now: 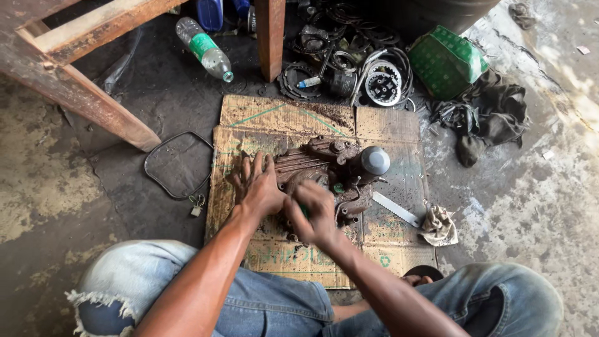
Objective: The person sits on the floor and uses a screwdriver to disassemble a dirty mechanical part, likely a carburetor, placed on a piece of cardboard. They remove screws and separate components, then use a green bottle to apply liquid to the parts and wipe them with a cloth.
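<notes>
Near part of rusty brown metal engine casing [324, 163] hidden behind both hands; its lower edge hard to make out. Casing grimy, finned, grey round cap at right end, lying mid-scene on flattened brown cardboard sheet [387, 128]. Left hand [257, 187] spread flat, fingers open, pressing casing's left side. Right hand [314, 213] curled closed around small green object, mostly concealed, kind unclear. Pale hacksaw blade [396, 209] right of casing, crumpled rag [438, 226] beside it.

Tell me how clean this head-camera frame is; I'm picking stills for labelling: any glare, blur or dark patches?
Head view: the concrete floor at upper right is washed out by daylight; the right hand is motion-blurred; the left hand and engine part are sharp; the parts heap under the wooden bench sits in deep shade.
</notes>
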